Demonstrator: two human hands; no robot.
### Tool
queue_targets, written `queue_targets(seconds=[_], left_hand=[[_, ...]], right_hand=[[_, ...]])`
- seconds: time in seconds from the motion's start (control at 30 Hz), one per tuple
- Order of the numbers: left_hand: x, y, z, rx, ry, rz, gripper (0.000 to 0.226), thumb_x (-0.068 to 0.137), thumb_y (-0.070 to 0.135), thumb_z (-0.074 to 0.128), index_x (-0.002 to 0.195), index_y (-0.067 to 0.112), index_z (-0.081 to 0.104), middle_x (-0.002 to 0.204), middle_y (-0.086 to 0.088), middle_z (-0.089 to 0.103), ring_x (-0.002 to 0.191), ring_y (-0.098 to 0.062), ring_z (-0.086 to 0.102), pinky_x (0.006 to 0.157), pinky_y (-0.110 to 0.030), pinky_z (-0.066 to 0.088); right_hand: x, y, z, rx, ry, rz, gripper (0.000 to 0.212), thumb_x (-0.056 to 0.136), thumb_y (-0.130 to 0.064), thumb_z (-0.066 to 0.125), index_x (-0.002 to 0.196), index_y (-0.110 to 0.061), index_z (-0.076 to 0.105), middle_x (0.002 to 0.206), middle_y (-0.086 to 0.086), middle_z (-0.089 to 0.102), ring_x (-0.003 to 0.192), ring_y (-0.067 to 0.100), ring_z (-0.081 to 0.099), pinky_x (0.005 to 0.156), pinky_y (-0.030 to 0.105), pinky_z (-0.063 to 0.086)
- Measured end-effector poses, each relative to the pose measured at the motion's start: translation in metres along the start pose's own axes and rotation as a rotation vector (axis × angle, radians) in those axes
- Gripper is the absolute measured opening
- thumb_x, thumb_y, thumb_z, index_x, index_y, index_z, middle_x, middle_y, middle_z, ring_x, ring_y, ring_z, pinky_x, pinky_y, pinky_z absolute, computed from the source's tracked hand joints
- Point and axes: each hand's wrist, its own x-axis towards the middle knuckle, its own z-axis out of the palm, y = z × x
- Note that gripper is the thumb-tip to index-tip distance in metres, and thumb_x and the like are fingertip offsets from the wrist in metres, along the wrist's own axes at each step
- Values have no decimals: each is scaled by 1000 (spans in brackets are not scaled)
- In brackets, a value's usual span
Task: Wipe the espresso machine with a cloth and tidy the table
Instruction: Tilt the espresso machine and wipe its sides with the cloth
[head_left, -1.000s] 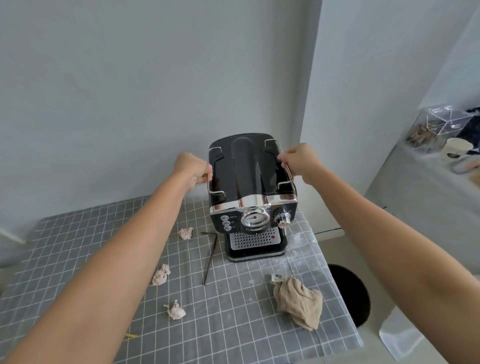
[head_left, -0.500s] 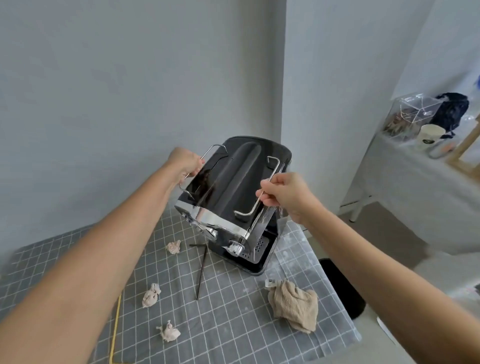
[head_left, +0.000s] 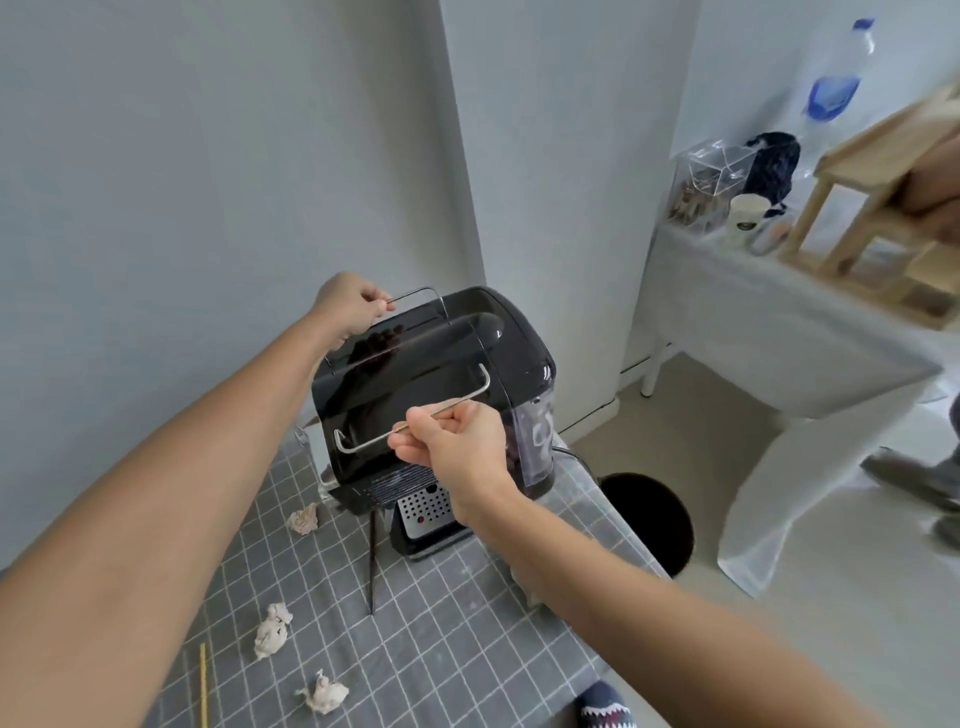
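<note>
The black and chrome espresso machine (head_left: 441, 374) stands at the far right of the grey checked table (head_left: 457, 623), turned so its front faces left. My left hand (head_left: 353, 306) grips the far wire rail on its top. My right hand (head_left: 457, 441) grips the near wire rail. Three crumpled paper scraps lie on the cloth: one by the machine (head_left: 304, 518), one nearer (head_left: 272, 630), one at the front (head_left: 324, 693). The beige cloth is mostly hidden behind my right forearm, only a sliver (head_left: 527, 584) showing.
A thin dark stick (head_left: 372, 561) and a yellow stick (head_left: 203, 686) lie on the table. A black bin (head_left: 649, 519) sits on the floor right of the table. A side table (head_left: 779, 338) with a clear box, cup and wooden rack stands at right; another person's feet show far right.
Holding both top rails, my hands have turned the machine on the table, its front swinging from facing me to the left. My view shifted right.
</note>
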Motion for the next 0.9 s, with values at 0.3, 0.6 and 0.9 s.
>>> queue_targets(seconds=[0.3,0.6,0.9], left_hand=[[-15,-4,2,131,68,125,21,92,10,55,106,8,71,110,-9,70,104,-24,62,89,-22,40],[-118,15,35,262,-204,531,54,99,50,21,150,33,18,160,-3,10,148,-20,5,116,-52,6],[-145,14,52,661,-42,678,56,97,55,19,150,39,12,161,2,8,148,-22,1,115,-55,5]], right_hand=[[-17,10,-5,-138,-3,-98,15,95,-15,61,94,-1,65,85,14,75,77,21,75,68,32,62],[-32,130,-144,-1128,158,-324,17,95,-22,54,86,-35,62,82,-12,72,74,9,67,94,28,46],[11,170,-204,-1700,-200,-343,62,92,-33,59,146,-47,32,156,-2,38,135,30,42,107,46,27]])
